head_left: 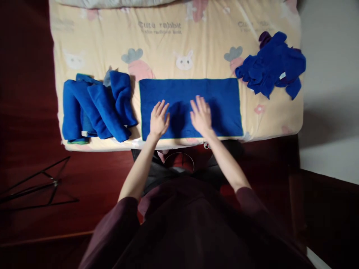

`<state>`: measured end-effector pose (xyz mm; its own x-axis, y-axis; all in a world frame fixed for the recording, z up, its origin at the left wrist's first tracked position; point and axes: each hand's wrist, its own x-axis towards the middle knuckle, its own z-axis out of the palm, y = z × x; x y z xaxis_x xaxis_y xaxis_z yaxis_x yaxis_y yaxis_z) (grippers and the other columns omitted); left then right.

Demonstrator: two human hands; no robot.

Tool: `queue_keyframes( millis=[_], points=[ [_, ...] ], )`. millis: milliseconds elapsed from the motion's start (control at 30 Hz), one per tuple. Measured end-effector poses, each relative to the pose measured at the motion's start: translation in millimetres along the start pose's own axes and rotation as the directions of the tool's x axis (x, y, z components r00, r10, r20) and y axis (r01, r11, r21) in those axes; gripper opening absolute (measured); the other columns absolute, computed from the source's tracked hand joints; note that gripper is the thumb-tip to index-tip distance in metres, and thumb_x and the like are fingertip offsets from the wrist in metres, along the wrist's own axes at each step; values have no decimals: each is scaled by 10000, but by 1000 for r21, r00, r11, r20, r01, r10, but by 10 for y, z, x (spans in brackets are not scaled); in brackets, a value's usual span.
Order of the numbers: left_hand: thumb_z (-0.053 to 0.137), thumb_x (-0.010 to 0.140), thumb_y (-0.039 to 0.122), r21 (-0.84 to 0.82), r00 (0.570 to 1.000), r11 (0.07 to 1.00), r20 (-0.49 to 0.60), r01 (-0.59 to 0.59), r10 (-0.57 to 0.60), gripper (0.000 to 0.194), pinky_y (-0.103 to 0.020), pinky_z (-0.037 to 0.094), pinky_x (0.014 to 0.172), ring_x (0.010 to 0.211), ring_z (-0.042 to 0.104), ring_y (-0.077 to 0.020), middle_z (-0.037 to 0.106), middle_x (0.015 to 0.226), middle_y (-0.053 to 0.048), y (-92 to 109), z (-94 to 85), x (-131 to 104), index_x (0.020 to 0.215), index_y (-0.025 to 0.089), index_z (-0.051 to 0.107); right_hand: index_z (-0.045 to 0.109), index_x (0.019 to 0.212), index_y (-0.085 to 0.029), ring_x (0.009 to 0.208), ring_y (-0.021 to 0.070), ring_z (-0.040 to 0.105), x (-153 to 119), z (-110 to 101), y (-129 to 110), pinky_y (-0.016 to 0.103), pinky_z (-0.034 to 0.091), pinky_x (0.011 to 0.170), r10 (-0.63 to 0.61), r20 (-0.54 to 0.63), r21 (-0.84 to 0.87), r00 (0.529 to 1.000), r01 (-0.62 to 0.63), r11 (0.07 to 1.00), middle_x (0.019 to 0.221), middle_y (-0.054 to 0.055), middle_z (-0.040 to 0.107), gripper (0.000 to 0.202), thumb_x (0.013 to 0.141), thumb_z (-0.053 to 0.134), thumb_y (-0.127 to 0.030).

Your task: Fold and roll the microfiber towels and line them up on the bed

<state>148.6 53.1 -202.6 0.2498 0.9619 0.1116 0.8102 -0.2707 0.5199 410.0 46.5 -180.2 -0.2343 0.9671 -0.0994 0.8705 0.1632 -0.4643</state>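
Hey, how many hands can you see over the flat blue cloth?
2. The left hand is over the left part of the cloth; the right hand is just right of its middle. Both show fully.

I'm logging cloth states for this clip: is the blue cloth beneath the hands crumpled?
No, the blue cloth lies spread flat on the patterned sheet, its edges nearly straight.

A: Which surfaces were textile?
B: The spread cloth [179,112] was matt with a fine nap; the rolled cloths [105,106] looked thicker, plush. The bedsheet [168,52] was smooth, printed fabric.
A: And the hard ones?
B: The floor [25,112] resembled smooth wood; the stand [55,183] resembled thin metal.
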Motion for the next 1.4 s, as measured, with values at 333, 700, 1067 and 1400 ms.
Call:
queue_keyframes(
  millis=[333,700,1067,1400],
  points=[
    [482,983,342,2,996,997,-35,77,-77,641,-624,136,1308,1614,222,-327,332,1702,-130,-134,912,-146,1609,208,431,185,1695,-275,1644,232,59,168,907,-457,575,-3,1329,14,48,228,999,-25,973,1726,-35,261,661,1058,363,-292],
    [541,946,355,-40,995,995,-46,87,-89,676,-658,120,1300,1607,234,-350,340,1699,-129,-26,847,-114,1600,222,436,187,1697,-219,1650,251,16,-256,232,736,542,-23,1349,154,78,20,985,-156,987,1758,-16,147,712,1054,425,-408],
    [476,996,377,10,991,992,49,124,-124,664,-605,81,1324,1638,114,-310,236,1738,-103,31,801,-128,1626,187,396,210,1690,-169,1642,285,108,-646,-71,1808,606,95,1325,325,-159,-119,932,-344,931,1759,84,175,684,1058,327,-404],
    [323,1061,446,193,979,964,55,183,-197,654,-525,121,1337,1635,136,-267,217,1740,-123,-847,183,-579,1632,130,370,302,1662,-156,1614,310,219,-602,150,1941,604,207,1293,230,-290,-233,929,-302,924,1741,128,236,651,1052,319,-384]
  ],
)
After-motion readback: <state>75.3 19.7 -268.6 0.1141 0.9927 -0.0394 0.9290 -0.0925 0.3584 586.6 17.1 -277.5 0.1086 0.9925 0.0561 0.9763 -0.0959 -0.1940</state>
